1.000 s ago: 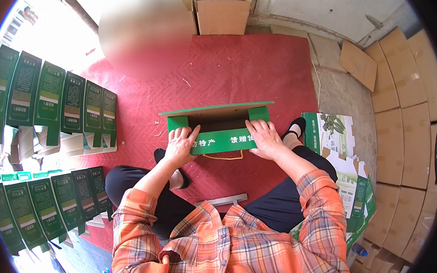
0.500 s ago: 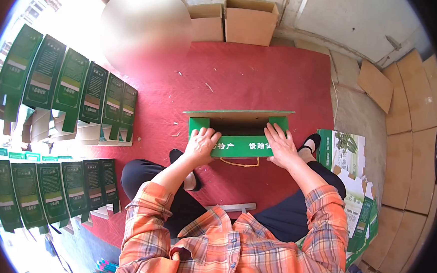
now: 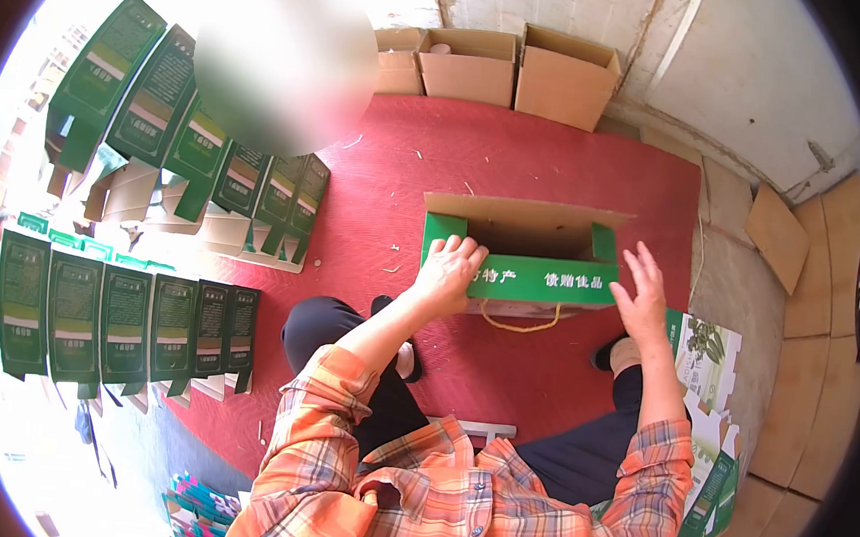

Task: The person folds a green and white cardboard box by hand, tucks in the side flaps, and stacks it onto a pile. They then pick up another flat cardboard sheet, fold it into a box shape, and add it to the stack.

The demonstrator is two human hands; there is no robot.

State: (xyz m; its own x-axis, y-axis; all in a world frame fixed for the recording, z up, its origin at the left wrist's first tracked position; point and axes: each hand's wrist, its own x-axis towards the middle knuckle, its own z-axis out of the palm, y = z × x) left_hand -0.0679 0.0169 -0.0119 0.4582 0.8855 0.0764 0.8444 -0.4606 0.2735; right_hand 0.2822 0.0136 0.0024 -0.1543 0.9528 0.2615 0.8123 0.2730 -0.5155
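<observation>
A green cardboard gift box (image 3: 587,284) with white lettering stands before me, its top open and the brown inner side of its back flap showing. A yellow cord handle (image 3: 521,327) hangs at its front. My left hand (image 3: 452,273) grips the front left part of the box, fingers over the upper edge. Just off the box's right end, my right hand (image 3: 645,293) is raised with its fingers apart and holds nothing. The inside of the box is dark, so its contents cannot be made out.
Two rows of green cartons (image 3: 126,329) stand at my left. Flat printed box sheets (image 3: 709,374) lie at my right. Brown cartons (image 3: 469,72) line the far edge of the red mat (image 3: 387,167), and brown cardboard (image 3: 804,400) covers the right side.
My right hand has let go of the box's right end and moved away to the right, fingers spread. The left hand stays on the box. The view has shifted left.
</observation>
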